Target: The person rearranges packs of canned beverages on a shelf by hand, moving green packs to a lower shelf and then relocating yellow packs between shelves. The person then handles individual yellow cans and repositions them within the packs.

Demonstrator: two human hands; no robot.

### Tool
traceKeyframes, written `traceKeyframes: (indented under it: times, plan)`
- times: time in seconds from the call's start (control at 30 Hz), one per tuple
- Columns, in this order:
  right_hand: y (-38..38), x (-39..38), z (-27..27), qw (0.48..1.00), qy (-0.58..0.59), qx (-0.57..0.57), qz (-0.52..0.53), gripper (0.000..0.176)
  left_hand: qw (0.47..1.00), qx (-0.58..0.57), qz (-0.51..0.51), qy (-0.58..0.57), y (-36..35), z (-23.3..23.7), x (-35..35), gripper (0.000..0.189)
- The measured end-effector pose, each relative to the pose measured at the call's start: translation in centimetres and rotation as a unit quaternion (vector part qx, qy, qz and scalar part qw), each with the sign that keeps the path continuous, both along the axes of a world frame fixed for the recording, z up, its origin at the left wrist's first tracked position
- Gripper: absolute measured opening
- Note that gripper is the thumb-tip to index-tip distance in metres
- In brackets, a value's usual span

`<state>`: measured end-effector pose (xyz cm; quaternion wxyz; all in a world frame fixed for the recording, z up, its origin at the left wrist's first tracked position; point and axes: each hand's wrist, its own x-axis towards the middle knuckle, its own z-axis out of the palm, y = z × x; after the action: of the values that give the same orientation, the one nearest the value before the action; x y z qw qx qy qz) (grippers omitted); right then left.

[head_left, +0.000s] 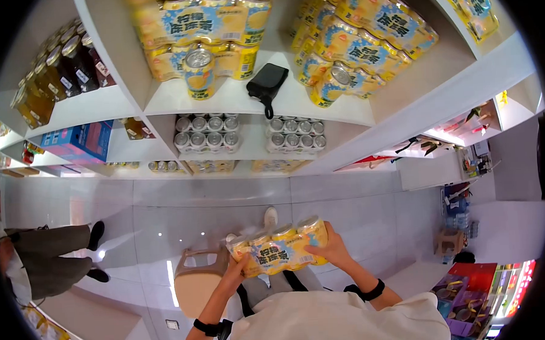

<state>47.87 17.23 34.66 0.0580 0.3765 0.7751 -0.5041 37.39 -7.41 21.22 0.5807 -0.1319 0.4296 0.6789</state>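
A shrink-wrapped pack of yellow drink cans (277, 255) is held level in front of my body, over the floor. My left hand (235, 270) grips its left end, and my right hand (332, 246) grips its right end with the thumb across the front. On the shelf (233, 97) beyond stand two stacks of similar packs, a left stack (202, 21) and a right stack (364, 47). A single yellow can (199, 76) stands before the left stack, and another can (331, 85) before the right one. Between them lies a black case with a strap (268, 80).
A beige stool (189, 286) stands by my left leg. Another person (51, 255) stands at the left. Dark jars (73, 63) fill a left shelf, with a blue box (80, 142) below. Packs of silver-topped cans (207, 133) sit on the lower shelf.
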Motion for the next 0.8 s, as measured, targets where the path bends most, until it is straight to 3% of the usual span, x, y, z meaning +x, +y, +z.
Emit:
traceKeyframes:
  times: [0.17,0.27,0.33,0.37,0.43,0.47,0.57,0.67,0.8]
  plan:
    - [-1.3,-1.0,-0.5,0.999,0.032,-0.004,0.014,0.066,0.999,-0.009,0.039,0.034,-1.6,1.0,-0.6,0.053]
    - [-1.2,-1.3,-0.9,0.996,0.091,0.001,0.000,0.061,0.993,-0.060,0.012,0.098,-2.0,3.4,-2.2,0.055]
    - [0.4,-1.5,-1.6,0.987,0.157,-0.008,-0.022,0.056,0.965,-0.097,0.023,0.242,-1.0,6.1,-3.5,0.045]
    - [1.5,-1.7,-1.1,0.985,0.157,-0.044,-0.046,0.052,0.968,-0.073,0.038,0.235,-0.4,9.2,-4.4,0.043]
    - [2.4,-2.3,1.9,0.974,0.146,-0.124,-0.122,0.049,0.930,-0.080,0.023,0.357,0.3,10.7,-6.0,0.039]
    - [2.6,-2.6,4.0,0.963,0.139,-0.161,-0.167,0.049,0.927,-0.025,0.040,0.372,1.0,11.9,-6.9,0.039]
    - [4.2,-2.7,6.5,0.936,0.249,-0.187,-0.162,0.052,0.866,0.024,0.050,0.497,2.8,15.8,-9.0,0.039]
    - [4.8,-3.1,9.2,0.926,0.299,-0.171,-0.158,0.056,0.854,0.076,0.101,0.505,4.7,19.4,-10.1,0.040]
    - [5.6,-3.0,12.1,0.922,0.292,-0.168,-0.189,0.059,0.819,0.047,0.117,0.560,6.3,22.6,-11.1,0.044]
